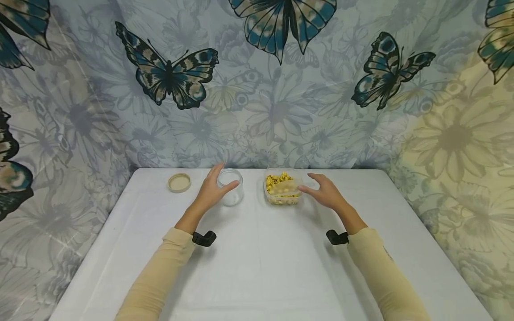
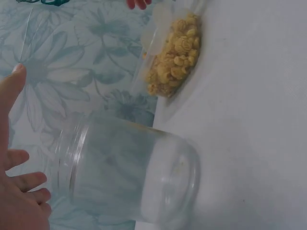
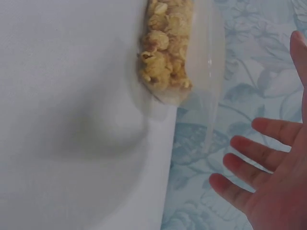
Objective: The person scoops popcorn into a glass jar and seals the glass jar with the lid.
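A clear jar [image 1: 231,189] stands uncovered at the back of the table. My left hand [image 1: 213,189] is beside its rim, fingers spread, thumb reaching across; in the left wrist view the hand [image 2: 21,191] holds nothing. To the right of the jar is a clear plastic container [image 1: 281,201] of yellow popcorn [image 1: 274,180]. A translucent piece [image 1: 283,187] lies over part of the popcorn; its kind is unclear. My right hand [image 1: 323,191] hovers at the container's right side. In the right wrist view its fingers [image 3: 261,153] are spread and apart from the container.
A gold-rimmed round lid [image 1: 179,183] lies on the white table [image 1: 261,258], left of the jar. Behind the table's back edge hangs a cloth wall [image 1: 277,111] printed with butterflies and flowers. Each wrist wears a black camera mount [image 1: 205,239].
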Tool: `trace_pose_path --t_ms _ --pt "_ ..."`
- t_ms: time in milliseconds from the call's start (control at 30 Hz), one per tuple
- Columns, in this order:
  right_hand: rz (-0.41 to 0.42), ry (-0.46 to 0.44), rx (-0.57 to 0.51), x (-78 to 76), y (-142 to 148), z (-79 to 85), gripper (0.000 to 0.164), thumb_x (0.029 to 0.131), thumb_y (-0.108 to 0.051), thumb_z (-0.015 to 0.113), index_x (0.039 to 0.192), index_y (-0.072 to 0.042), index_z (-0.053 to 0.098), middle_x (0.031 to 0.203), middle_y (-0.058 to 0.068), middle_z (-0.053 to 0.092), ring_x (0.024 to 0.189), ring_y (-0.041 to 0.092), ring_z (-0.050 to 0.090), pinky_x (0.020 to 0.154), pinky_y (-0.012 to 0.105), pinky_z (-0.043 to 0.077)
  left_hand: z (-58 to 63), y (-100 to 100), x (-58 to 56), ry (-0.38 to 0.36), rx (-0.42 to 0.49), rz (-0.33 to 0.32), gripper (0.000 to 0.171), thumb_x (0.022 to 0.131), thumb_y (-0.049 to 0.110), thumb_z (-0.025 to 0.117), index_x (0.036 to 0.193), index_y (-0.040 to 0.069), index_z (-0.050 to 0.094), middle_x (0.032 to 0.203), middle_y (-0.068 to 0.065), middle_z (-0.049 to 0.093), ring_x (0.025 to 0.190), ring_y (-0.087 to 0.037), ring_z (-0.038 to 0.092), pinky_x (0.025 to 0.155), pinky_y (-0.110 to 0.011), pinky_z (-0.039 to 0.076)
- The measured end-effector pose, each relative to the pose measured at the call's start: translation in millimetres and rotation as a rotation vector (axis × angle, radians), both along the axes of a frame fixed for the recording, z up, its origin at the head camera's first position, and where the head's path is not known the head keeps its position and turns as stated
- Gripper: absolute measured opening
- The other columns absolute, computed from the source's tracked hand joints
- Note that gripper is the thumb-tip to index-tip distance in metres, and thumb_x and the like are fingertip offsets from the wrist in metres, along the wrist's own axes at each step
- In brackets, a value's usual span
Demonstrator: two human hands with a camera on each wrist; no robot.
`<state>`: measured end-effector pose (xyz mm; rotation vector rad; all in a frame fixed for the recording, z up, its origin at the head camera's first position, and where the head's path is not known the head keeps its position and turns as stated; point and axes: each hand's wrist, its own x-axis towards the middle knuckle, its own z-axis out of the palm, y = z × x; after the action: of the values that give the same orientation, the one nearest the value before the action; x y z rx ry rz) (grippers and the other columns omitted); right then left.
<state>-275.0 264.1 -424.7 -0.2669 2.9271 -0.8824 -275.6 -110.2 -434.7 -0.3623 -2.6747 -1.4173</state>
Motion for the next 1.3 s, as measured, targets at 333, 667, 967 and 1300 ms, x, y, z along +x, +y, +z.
trace_pose_path --t_ms 333,667,967,1300 --pt "-0.019 -0.021 0.0 -5.7 5 -2.3 0.083 0.094 -0.059 0.052 0.149 0.0 0.035 0.153 0.029 0.031 0.14 0.049 0.028 0.11 0.066 0.029 11.7 25 -6.7 -0.014 0.014 -0.044 0.088 0.087 0.055 0.066 0.155 0.015 0.027 0.161 -0.012 0.024 0.148 -0.034 0.024 0.117 -0.059 0.026" --pt "-0.011 0.01 0.029 -17.4 2 -3.5 0.075 0.097 -0.053 0.05 0.145 0.004 0.041 0.148 0.03 0.038 0.136 0.048 0.036 0.108 0.063 0.035 16.7 50 -12.3 0.014 0.033 -0.099 0.081 0.09 0.049 0.065 0.153 0.013 0.03 0.16 -0.012 0.026 0.147 -0.034 0.026 0.116 -0.059 0.028" --pt "-0.033 0.008 0.02 -24.0 5 -3.8 0.066 0.1 -0.045 0.05 0.142 0.006 0.044 0.142 0.029 0.048 0.126 0.046 0.049 0.102 0.059 0.043 12.4 74 -19.2 0.022 0.039 -0.135 0.077 0.092 0.043 0.065 0.153 0.011 0.031 0.159 -0.013 0.028 0.147 -0.033 0.027 0.116 -0.056 0.03" --pt "-0.102 -0.082 -0.085 -30.1 12 -10.2 0.06 0.102 -0.041 0.048 0.143 0.003 0.044 0.14 0.03 0.048 0.127 0.045 0.047 0.099 0.057 0.046 3.7 92 -18.5 -0.025 0.032 -0.16 0.072 0.094 0.041 0.062 0.153 0.012 0.032 0.158 -0.014 0.03 0.146 -0.035 0.029 0.115 -0.056 0.031"
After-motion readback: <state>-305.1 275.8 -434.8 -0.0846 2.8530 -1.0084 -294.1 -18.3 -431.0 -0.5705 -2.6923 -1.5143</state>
